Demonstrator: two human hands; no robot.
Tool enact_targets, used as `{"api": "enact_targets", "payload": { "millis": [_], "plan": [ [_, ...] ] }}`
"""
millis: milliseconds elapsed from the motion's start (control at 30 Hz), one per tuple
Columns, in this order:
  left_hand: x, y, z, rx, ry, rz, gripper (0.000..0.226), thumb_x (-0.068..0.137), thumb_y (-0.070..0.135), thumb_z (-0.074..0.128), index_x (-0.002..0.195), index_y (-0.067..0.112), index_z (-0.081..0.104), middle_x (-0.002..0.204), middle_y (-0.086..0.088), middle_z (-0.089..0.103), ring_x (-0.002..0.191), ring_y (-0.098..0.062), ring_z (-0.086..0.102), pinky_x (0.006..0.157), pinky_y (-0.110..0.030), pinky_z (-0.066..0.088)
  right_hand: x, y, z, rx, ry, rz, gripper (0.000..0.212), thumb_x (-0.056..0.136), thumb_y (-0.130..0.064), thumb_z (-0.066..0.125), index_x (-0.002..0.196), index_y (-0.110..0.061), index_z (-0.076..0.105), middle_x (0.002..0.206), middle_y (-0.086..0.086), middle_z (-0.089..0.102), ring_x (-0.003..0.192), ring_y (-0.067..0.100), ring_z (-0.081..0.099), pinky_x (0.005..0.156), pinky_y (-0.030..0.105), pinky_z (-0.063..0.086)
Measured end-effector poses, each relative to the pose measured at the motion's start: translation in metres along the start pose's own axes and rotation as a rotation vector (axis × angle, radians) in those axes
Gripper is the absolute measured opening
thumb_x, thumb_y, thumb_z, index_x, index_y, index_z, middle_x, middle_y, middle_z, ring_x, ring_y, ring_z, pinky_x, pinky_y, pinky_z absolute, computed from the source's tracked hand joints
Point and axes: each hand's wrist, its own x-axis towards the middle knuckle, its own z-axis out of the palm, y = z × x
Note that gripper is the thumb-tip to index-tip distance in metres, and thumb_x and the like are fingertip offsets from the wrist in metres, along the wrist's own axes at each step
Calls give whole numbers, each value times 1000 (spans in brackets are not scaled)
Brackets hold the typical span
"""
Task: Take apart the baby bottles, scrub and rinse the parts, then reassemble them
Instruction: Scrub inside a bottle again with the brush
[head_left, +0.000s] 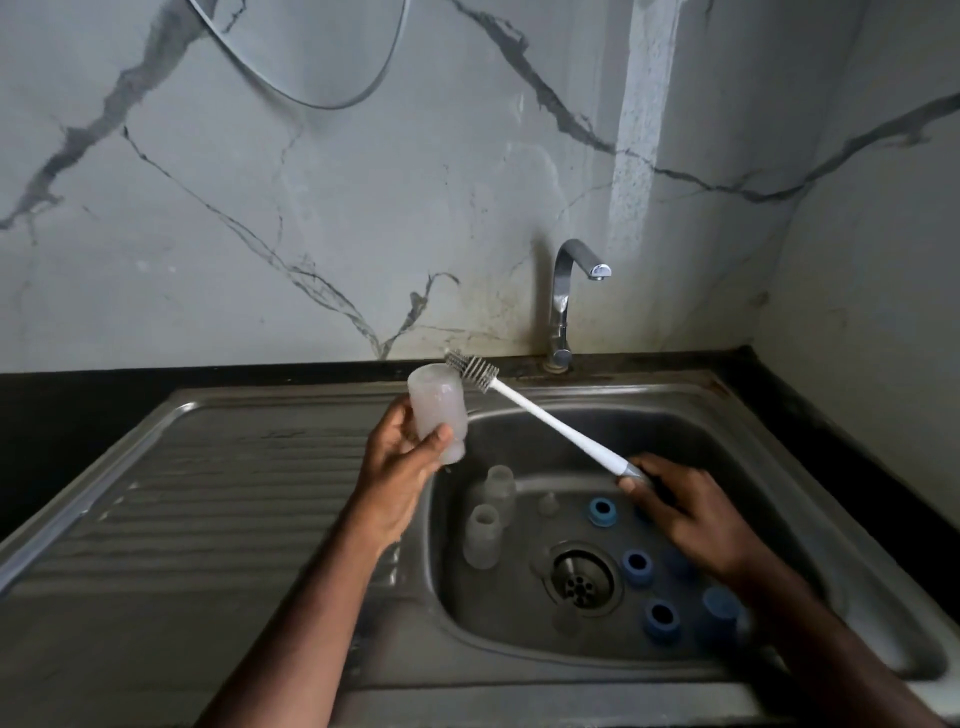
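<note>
The right hand (691, 512) covers the brush handle's (563, 435) end and part of a blue ring (680, 564); the mirror (311, 52) runs off the top.

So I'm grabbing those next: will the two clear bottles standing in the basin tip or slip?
Probably. The two clear bottles look like light, empty plastic, tall for their width, so a nudge may tip them. The sink basin is smooth metal, so they likely slide.

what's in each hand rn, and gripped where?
Left hand: clear baby bottle body, held around its lower half near the neck. Right hand: white bottle brush, grip at the handle's far end.
</note>
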Motion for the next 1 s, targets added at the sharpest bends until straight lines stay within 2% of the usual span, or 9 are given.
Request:
{"api": "enact_targets", "payload": {
  "millis": [67, 133, 200, 433, 533, 633, 800, 900, 1000],
  "plan": [
    [-1, 1, 14, -190, -49, -101, 79, 70, 36, 89, 132, 7, 50, 129, -20, 61, 121, -40, 60, 101, -48, 50, 4, -4, 11, -8, -14, 0, 30, 94, -57, 50, 99, -31, 66, 76, 0, 68, 67, 13, 67, 60, 39, 56],
    [3, 8, 13, -329, -26, -120, 74, 66, 45, 90, 121, 10, 55, 118, -15, 65, 117, -33, 63, 104, -50, 48, 3, 0, 14, -45, -43, -40, 34, 96, -60, 48, 97, -30, 64, 74, 0, 66, 65, 14, 65, 59, 41, 54],
    [3, 10, 10, -324, -29, -119, 68, 63, 48, 90, 113, 14, 58, 111, -10, 67, 110, -26, 65, 102, -55, 49, 1, 5, 11, -79, -50, -50, 35, 97, -60, 46, 98, -30, 63, 74, 0, 65, 66, 15, 65, 60, 42, 52],
    [0, 12, 13, -238, 26, -114, 94, 60, 45, 92, 134, 7, 48, 130, -18, 61, 116, -33, 64, 95, -55, 53, 3, 9, 13, -29, -44, -43, 44, 95, -65, 46, 98, -25, 65, 75, 2, 66, 66, 16, 65, 62, 47, 52],
    [5, 17, -16, 153, 142, 0, 90, 61, 46, 91, 135, 13, 53, 127, -17, 64, 111, -36, 67, 87, -48, 58, -1, 26, -5, -161, -44, 34, 42, 91, -73, 42, 100, -38, 64, 79, -8, 69, 71, 6, 67, 65, 38, 54],
    [3, 6, -25, 740, 103, 119, 83, 54, 34, 96, 128, 29, 58, 112, 3, 68, 97, -15, 67, 76, -30, 58, 1, 30, -12, -222, 36, 99, 36, 90, -67, 45, 99, -38, 65, 73, -13, 65, 67, 1, 62, 62, 27, 45],
    [1, -10, -14, 1001, -179, 220, 63, 49, 41, 97, 99, 28, 61, 95, 8, 64, 82, -11, 61, 71, -35, 54, -2, 42, -17, -301, 47, 176, 23, 96, -50, 54, 102, -32, 67, 73, -11, 65, 67, 2, 61, 62, 26, 41],
    [0, -18, -6, 1133, -343, 220, 59, 48, 44, 94, 100, 27, 72, 100, 9, 66, 90, -10, 63, 81, -35, 53, -1, 45, -18, -318, 26, 217, 23, 95, -53, 54, 101, -34, 65, 74, -10, 66, 68, 5, 63, 66, 34, 51],
    [-8, -24, 7, 1285, -530, 141, 57, 51, 40, 94, 102, 26, 73, 100, 7, 66, 92, -11, 63, 84, -21, 46, -1, 44, -18, -312, 28, 215, 18, 96, -48, 57, 97, -33, 65, 73, -9, 65, 69, 10, 64, 69, 38, 54]
  ]
}}
